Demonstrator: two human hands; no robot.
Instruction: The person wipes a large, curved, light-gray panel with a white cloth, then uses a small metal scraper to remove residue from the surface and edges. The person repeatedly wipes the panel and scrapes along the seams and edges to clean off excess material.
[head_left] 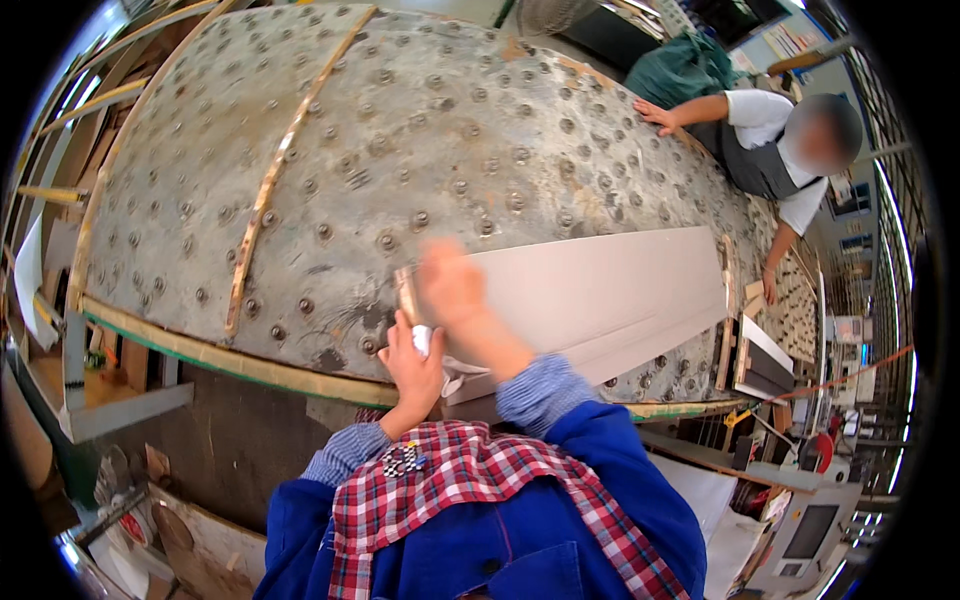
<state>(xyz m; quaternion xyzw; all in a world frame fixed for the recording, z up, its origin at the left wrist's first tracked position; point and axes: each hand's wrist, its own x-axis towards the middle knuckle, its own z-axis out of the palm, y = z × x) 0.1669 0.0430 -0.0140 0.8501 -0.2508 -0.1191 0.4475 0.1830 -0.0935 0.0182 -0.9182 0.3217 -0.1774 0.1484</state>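
Observation:
A long, pale beige-grey panel point(610, 285) lies on the metal worktable, its left end in front of me. My left hand point(412, 368) is at that end, fingers closed around a small whitish, shiny piece point(422, 341) whose kind I cannot make out. A short brown strip point(405, 292) stands just beyond its fingertips. My right hand point(452, 285) is over the panel's left end, smeared by motion; whether it holds anything does not show. Crumpled pale wrapping point(462, 382) hangs between my wrists at the table's near edge.
The metal worktable point(350, 130) is studded with ball rollers, with a worn strip point(270, 190) across it. Beyond the panel's right end stand wooden strips point(726, 310). A co-worker point(770, 150) leans over the far right side, one hand point(656, 116) on the tabletop.

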